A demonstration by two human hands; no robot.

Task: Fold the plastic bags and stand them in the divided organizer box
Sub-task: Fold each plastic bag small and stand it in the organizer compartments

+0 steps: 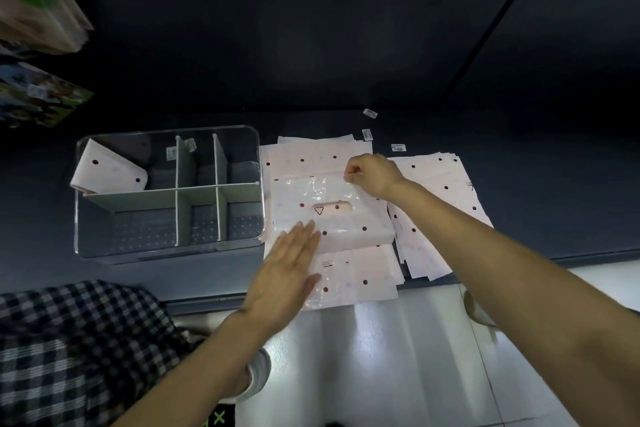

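Our left hand (287,274) presses flat, fingers straight, on a dotted plastic bag (332,215); right hand (372,173) pinches its top edge; dark surface (519,218), pale tiled floor (398,357) below.

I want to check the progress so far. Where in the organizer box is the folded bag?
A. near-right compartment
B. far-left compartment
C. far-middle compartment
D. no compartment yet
B: the one folded bag leans tilted in the far-left compartment of the organizer box; the other compartments hold no bag.
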